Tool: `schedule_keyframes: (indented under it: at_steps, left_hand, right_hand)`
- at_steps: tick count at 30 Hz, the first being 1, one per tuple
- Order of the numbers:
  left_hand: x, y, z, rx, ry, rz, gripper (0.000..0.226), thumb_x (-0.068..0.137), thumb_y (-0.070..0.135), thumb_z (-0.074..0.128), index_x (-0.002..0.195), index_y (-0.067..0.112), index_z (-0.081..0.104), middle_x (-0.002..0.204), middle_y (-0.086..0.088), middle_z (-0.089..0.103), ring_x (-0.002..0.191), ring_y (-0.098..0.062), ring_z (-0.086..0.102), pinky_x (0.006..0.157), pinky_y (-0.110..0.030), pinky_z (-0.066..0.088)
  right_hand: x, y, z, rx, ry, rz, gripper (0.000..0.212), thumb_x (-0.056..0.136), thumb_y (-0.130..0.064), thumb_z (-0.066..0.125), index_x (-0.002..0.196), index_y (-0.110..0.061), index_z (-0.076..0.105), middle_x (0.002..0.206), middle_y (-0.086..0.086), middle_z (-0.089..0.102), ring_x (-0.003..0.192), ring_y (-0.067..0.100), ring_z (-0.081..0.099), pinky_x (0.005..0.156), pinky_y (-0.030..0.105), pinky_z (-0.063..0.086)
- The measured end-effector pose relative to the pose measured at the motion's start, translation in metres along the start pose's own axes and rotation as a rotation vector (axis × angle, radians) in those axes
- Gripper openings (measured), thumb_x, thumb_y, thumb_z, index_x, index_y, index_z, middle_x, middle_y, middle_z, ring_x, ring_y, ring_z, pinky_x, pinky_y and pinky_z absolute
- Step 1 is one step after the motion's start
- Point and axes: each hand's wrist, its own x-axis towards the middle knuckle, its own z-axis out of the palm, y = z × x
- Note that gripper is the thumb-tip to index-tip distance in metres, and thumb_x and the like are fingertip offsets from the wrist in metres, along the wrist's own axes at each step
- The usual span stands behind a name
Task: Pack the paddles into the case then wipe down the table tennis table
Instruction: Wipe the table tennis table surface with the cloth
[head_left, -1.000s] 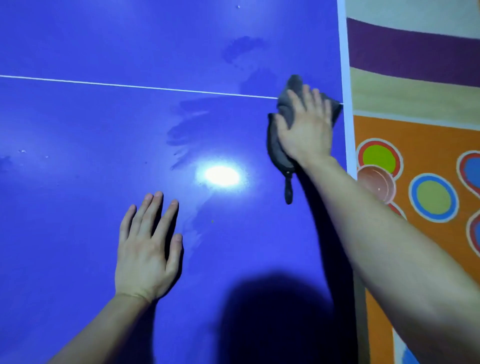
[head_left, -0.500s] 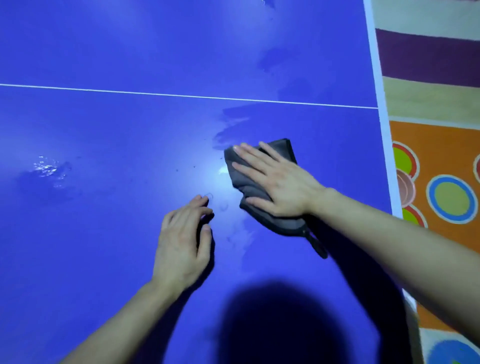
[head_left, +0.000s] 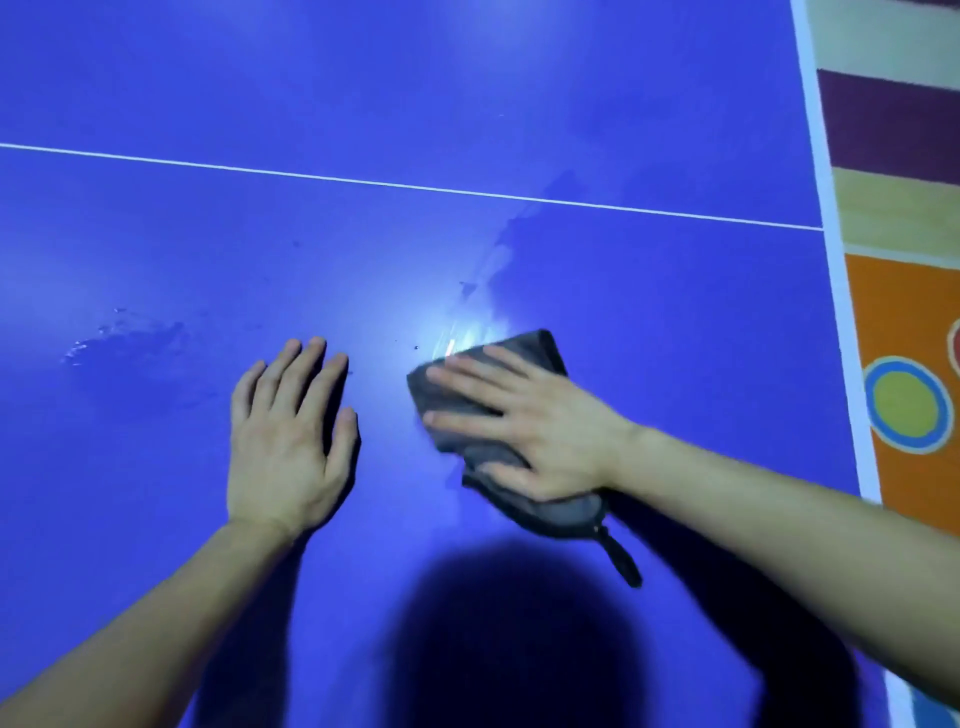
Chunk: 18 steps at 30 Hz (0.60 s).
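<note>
Your right hand (head_left: 540, 436): fingers straight, pressing grey cloth (head_left: 527, 356) flat. Your left hand (head_left: 285, 441): lying spread on table (head_left: 519, 104), holding nothing. Risk: wet patch (head_left: 135, 338) left of that hand possibly going unwiped, cloth strokes stopping short.

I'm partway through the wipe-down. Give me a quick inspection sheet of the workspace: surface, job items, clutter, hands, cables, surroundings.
Surface: blue table tennis table with a white line across it; a wet patch lies left of the left hand, and damp streaks lie beyond the cloth.
Job's things: grey cloth lies flat on the table under the right hand, its loop trailing toward the person; paddles and case are not in view.
Clutter: a few dark specks near the glare.
Hands: left hand is open and flat on the table; right hand presses the cloth with straight fingers.
Cables: nothing seen.
Surroundings: patterned rug past the table's right edge.
</note>
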Motion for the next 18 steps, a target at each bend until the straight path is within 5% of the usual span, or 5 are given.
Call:
schedule_keyframes:
  at_steps: [6,8,12,14,18]
  left_hand:
    - [0.000,0.001,0.003,-0.008,0.014,-0.009,0.053,0.105,0.030,0.042,0.155,0.014,0.053,0.168,-0.007,0.042,0.159,-0.028,0.032,0.127,-0.057,0.024]
    - [0.002,0.000,0.004,-0.013,0.016,-0.003,0.053,0.105,0.028,0.042,0.155,0.014,0.053,0.168,-0.007,0.042,0.159,-0.029,0.032,0.127,-0.057,0.024]
    - [0.002,0.000,0.003,-0.001,0.012,0.000,0.053,0.104,0.026,0.042,0.155,0.013,0.053,0.169,-0.008,0.041,0.159,-0.030,0.032,0.127,-0.057,0.025]
    - [0.001,0.000,0.003,-0.002,0.016,0.002,0.053,0.105,0.025,0.042,0.156,0.013,0.052,0.169,-0.007,0.040,0.159,-0.029,0.031,0.128,-0.057,0.024]
    - [0.003,0.000,0.003,-0.009,0.030,0.000,0.053,0.103,0.025,0.045,0.154,0.014,0.054,0.168,-0.007,0.043,0.159,-0.028,0.033,0.128,-0.056,0.024]
  right_hand:
    - [0.074,0.152,-0.041,-0.062,0.262,0.849,0.078,0.099,-0.061,0.042,0.161,-0.014,0.047,0.180,0.018,0.020,0.167,0.034,0.017,0.136,0.052,0.008]
    - [0.078,0.102,-0.027,-0.029,0.270,0.733,0.077,0.102,-0.062,0.045,0.168,-0.022,0.039,0.180,0.017,0.020,0.168,0.032,0.015,0.135,0.056,0.009]
    - [0.039,-0.045,0.012,0.020,0.060,0.145,0.075,0.101,-0.060,0.057,0.168,-0.032,0.039,0.182,0.014,0.012,0.170,0.032,0.004,0.135,0.061,0.005]
    - [0.029,-0.044,0.015,0.023,-0.012,-0.038,0.072,0.104,-0.058,0.059,0.167,-0.028,0.043,0.182,0.009,0.014,0.170,0.027,0.005,0.136,0.059,0.008]
    - [0.072,0.058,-0.016,0.013,0.124,0.333,0.077,0.104,-0.063,0.055,0.168,-0.022,0.040,0.181,0.006,0.022,0.169,0.027,0.016,0.134,0.059,0.014]
